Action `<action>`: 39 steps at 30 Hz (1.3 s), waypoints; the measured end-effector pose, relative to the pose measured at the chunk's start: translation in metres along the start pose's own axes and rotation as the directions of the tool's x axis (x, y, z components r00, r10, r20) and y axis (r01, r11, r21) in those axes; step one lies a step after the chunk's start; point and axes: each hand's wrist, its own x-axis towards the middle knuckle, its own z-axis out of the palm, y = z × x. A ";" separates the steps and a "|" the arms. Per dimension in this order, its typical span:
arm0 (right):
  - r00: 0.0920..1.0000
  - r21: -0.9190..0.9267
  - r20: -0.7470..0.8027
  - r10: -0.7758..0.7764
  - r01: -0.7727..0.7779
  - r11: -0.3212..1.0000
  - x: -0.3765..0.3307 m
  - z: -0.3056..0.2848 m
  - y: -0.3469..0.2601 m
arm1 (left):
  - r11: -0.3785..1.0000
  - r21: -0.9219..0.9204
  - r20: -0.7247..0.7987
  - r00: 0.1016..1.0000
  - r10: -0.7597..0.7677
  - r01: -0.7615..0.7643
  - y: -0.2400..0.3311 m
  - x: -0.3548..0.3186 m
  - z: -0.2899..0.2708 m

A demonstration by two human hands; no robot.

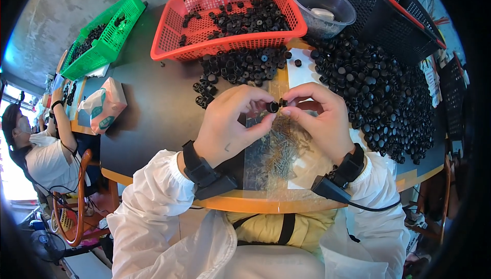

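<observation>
Over the middle of the table, my left hand (pixel 233 118) pinches a small round black plastic part (pixel 272 107) between thumb and forefinger. Close against it, my right hand (pixel 318 118) grips a smaller black piece (pixel 283 103) with its fingertips. The two pieces seem to touch or nearly touch; their exact contact is too small to tell. Beneath my hands lies a scattered heap of thin metal screws (pixel 281 151) on a clear sheet. Just beyond my left hand is a pile of black ring-like parts (pixel 240 67). To the right of my right hand spreads a large mound of round black caps (pixel 378 95).
A red basket (pixel 159 44) with black parts stands at the back. Beside it are a clear tub (pixel 327 26) and a black crate (pixel 394 18). Farther left sit a tissue pack (pixel 108 105) and a green basket (pixel 120 28). Another person (pixel 46 151) works at the far left.
</observation>
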 end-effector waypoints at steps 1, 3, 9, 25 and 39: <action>1.000 -0.001 0.002 0.001 -0.001 1.000 0.000 0.000 -0.001 | 1.000 -0.001 -0.001 1.000 -0.002 0.002 -0.001 -0.001 0.001; 0.999 -0.024 -0.012 -0.047 0.047 0.999 -0.001 0.001 -0.002 | 0.977 -0.185 -0.022 0.994 -0.108 0.102 -0.003 -0.002 0.004; 0.994 -0.110 0.020 -0.112 0.113 0.987 -0.001 0.003 -0.007 | 0.989 -0.129 0.004 0.997 -0.075 0.075 -0.004 -0.005 0.000; 0.995 -0.123 0.047 -0.092 0.098 0.988 -0.002 0.002 -0.007 | 0.996 -0.056 -0.028 0.998 0.062 -0.064 -0.009 -0.003 0.001; 0.999 0.094 0.047 0.022 -0.026 0.995 -0.005 0.003 -0.002 | 0.982 -0.160 -0.080 0.993 0.092 -0.104 -0.010 -0.004 0.003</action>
